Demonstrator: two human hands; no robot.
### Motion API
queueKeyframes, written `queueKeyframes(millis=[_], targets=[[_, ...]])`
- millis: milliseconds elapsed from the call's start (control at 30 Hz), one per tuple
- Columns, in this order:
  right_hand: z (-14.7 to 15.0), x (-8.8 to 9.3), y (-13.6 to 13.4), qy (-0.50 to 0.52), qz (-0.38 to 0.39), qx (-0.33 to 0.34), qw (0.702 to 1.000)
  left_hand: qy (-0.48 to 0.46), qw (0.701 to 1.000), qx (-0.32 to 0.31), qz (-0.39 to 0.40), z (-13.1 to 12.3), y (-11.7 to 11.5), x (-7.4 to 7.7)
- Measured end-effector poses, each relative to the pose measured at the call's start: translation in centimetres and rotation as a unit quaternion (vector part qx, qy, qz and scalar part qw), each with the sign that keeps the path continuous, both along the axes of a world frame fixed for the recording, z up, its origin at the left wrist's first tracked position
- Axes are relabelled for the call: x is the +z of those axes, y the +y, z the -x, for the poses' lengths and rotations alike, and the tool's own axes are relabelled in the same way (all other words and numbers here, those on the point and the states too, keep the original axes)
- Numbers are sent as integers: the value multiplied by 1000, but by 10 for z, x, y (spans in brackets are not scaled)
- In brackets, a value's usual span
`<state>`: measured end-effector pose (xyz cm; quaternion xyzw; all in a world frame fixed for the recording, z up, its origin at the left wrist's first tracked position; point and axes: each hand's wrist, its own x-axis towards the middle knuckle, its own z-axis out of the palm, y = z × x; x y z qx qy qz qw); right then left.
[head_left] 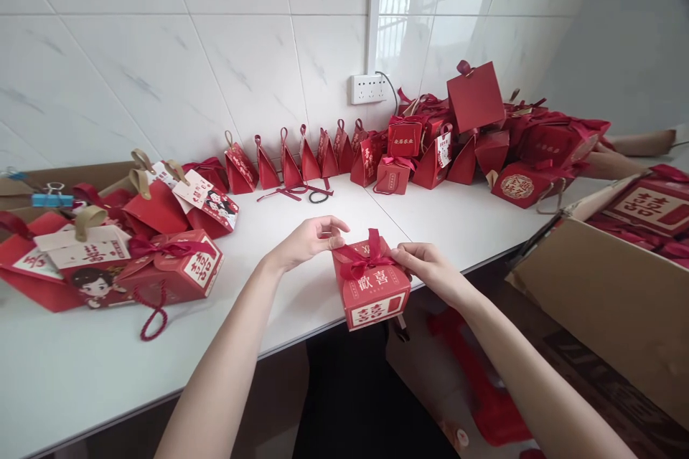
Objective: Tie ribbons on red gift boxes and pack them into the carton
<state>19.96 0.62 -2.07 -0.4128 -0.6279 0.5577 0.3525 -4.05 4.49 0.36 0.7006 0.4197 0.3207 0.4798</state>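
A red gift box (374, 287) with gold and white Chinese lettering sits tilted at the table's front edge, between my two hands. A dark red ribbon (369, 258) is tied in a bow across its top. My left hand (309, 242) is at the box's upper left corner, thumb and curled fingers closed at the ribbon's left end. On the other side, my right hand (428, 265) pinches the ribbon's right end against the box; its lower fingers are partly hidden behind the box.
Several red boxes (177, 265) crowd the table's left side. A row of peaked red boxes (293, 165) lines the wall, joining a red pile (476, 97) at right. Loose ribbon scraps (291, 193) and a black loop (319, 196) lie mid-table. A cardboard carton (603, 287) stands right.
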Motion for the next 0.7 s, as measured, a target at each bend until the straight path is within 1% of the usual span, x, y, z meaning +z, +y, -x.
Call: queueKeyframes(millis=[67, 100, 167, 200, 233, 267, 300, 333, 367, 400, 433, 467, 500, 567, 633, 700], targets=[[1, 0, 0, -2, 4, 7, 1000, 9, 1000, -14, 2, -4, 10, -2], [1, 0, 0, -1, 5, 7, 1000, 8, 1000, -26, 15, -7, 15, -4], [1, 0, 0, 4, 6, 4, 1000, -3, 996, -56, 62, -9, 24, -11], [1, 0, 0, 7, 8, 2, 1000, -3, 994, -63, 87, -9, 26, -15], [1, -1, 0, 10, 10, 0, 1000, 8, 993, -57, 102, -8, 27, -18], [1, -1, 0, 13, 13, 0, 1000, 30, 994, -33, 100, -6, 25, -21], [1, -1, -1, 17, 17, 2, 1000, 59, 995, 12, 77, -4, 20, -22], [1, -2, -1, 21, 21, 4, 1000, 89, 992, 74, 39, -2, 11, -22], [0, -3, -2, 26, 24, 7, 999, 114, 983, 146, -3, 0, -1, -20], [0, -3, -2, 31, 26, 9, 999, 129, 967, 217, -44, -1, -15, -16], [-1, -4, -3, 36, 29, 10, 999, 133, 949, 276, -69, -3, -31, -11], [-1, -5, -3, 40, 31, 10, 999, 131, 937, 315, -72, -7, -48, -6], [-2, -6, -4, 44, 33, 9, 998, 118, 932, 335, -69, -13, -63, -1], [-2, -7, -4, 45, 33, 4, 998, 95, 932, 343, -72, -29, -85, 6], [-1, -8, -4, 39, 27, -1, 999, 94, 934, 341, -55, -43, -93, 7], [0, -9, -4, 33, 20, -3, 999, 91, 937, 335, -24, -50, -92, 5]])
